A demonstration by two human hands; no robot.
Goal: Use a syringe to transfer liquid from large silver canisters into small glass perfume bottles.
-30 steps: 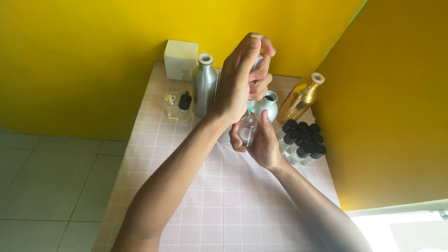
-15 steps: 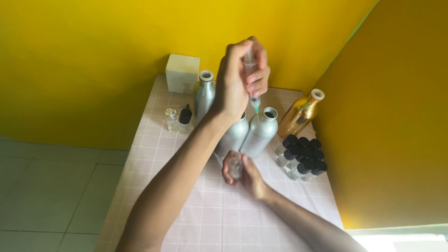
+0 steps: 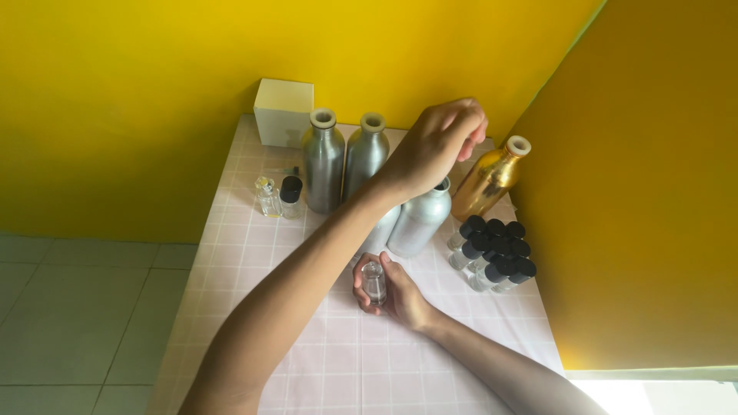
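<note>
The right hand (image 3: pixel 400 296) wraps its fingers around a small clear glass vial (image 3: pixel 373 281) on the checked table (image 3: pixel 231 253). The left hand (image 3: pixel 434 146), fingers bunched narrow, hovers above the silver bottles (image 3: pixel 419 219); whether it pinches anything cannot be told.

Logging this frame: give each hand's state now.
Left hand: fingers closed above the silver metal bottle; contents hidden.
Right hand: holding small clear glass vial.

the left hand (image 3: pixel 438 146) is curled so its fingertips face away, and whatever its grip pinches cannot be made out. its forearm crosses a silver bottle (image 3: pixel 419 223), hiding the one behind. both forearms run off the bottom edge, and the desk (image 3: pixel 231 269) is cut there too.
</note>
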